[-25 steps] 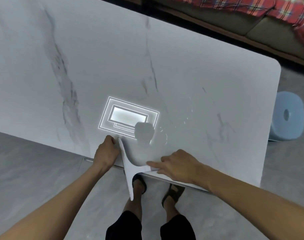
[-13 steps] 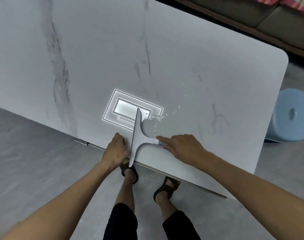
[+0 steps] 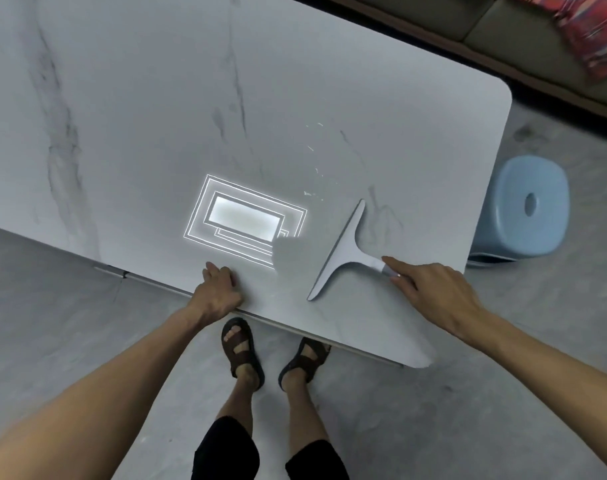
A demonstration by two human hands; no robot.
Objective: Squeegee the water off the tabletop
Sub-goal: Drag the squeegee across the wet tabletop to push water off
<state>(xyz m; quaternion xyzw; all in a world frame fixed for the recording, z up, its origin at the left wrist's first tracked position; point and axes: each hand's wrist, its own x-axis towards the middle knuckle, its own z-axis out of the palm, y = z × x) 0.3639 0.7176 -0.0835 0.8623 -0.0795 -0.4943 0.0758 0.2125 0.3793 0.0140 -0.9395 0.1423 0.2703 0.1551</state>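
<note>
Right hand [image 3: 433, 292] holds the squeegee [image 3: 343, 252] by the handle end, index finger laid straight along it; the rest of the grip is hidden under the hand. Left hand [image 3: 217, 292] sits on the tabletop [image 3: 122, 116] at the near edge with fingers curled, holding nothing I can see, probably bracing.

The squeegee lies flat on the tabletop, right of centre. Its blade's long axis runs diagonally from near-left to far-right, and the handle sticks out rightward into my right hand.

The water droplets [image 3: 309, 194] form a thin scattered trail just beyond and left of the blade's far tip, running away from me. So the water is ahead-left of the blade, and the right hand is much the nearer one. My guess is the next stroke needs the blade set behind that trail and then pulled toward an edge.

A blue stool [image 3: 523, 209] stands on the floor off the right end.
</note>
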